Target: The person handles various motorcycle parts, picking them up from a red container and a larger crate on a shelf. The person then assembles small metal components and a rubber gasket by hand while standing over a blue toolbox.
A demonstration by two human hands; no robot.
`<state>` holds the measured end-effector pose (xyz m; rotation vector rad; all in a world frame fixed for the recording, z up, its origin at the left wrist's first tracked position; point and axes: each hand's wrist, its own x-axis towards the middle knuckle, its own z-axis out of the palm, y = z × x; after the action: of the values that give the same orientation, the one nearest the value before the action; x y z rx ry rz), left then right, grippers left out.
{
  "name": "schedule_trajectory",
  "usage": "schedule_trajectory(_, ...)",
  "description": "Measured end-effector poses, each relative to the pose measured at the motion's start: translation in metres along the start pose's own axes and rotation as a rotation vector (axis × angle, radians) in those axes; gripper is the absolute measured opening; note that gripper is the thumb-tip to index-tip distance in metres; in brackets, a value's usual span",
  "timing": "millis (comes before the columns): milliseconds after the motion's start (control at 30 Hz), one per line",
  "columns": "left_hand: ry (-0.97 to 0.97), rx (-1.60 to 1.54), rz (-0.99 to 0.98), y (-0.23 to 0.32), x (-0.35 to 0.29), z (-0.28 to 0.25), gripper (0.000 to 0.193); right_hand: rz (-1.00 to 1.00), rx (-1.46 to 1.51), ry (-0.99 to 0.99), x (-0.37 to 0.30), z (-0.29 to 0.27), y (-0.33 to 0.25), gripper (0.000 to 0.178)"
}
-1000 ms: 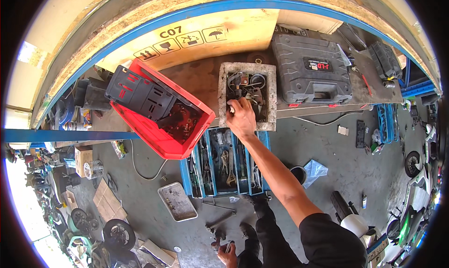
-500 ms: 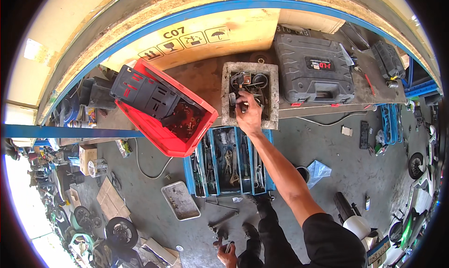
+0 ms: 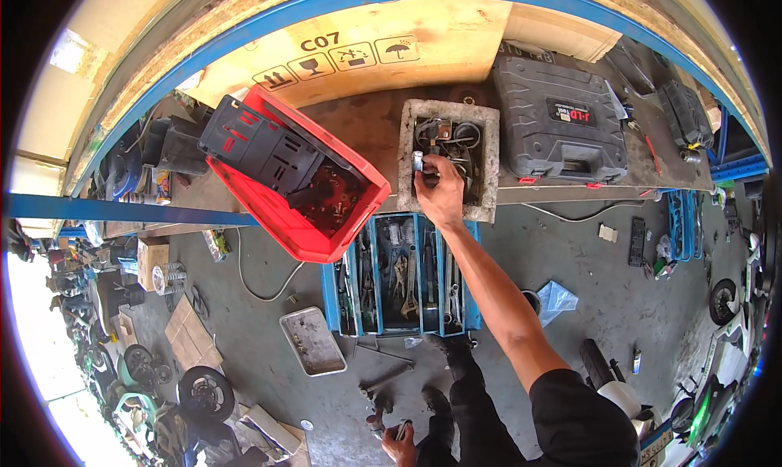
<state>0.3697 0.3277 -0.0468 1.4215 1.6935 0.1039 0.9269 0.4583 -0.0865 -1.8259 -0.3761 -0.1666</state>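
My right hand (image 3: 441, 191) reaches over a foam box (image 3: 488, 186) with thick, dirty grey walls. Its thumb and fingers are closed on a small shiny silver metal piece (image 3: 418, 160) beside the box's left wall. Inside lie a round metal ring (image 3: 467, 134), wires and dark metal parts, partly covered by the hand. Low in the picture, my left hand (image 3: 400, 448) is closed around a small dark object (image 3: 403, 428) whose kind I cannot make out. Near the left fingers, a dark metal part (image 3: 375, 423) shows above the floor; whether they touch it is unclear.
Left of the foam box, a red bin (image 3: 322, 249) overhangs the bench edge, holding a black plastic panel (image 3: 259, 149) and small hardware. A black tool case (image 3: 562, 125) stands at right. Below, an open blue toolbox (image 3: 330, 304) and a metal tray (image 3: 313, 341) are on the floor.
The whole view has shifted slightly. My right hand has drawn a little toward the box's near left side, and the silver piece now shows more plainly at its fingertips. My left hand stays low.
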Motion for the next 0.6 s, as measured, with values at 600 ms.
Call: schedule_trajectory(600,0.057,0.079,-0.038,0.019,-0.004,0.012,0.037,-0.043,-0.967,-0.425,0.041,-0.056,-0.009,0.069)
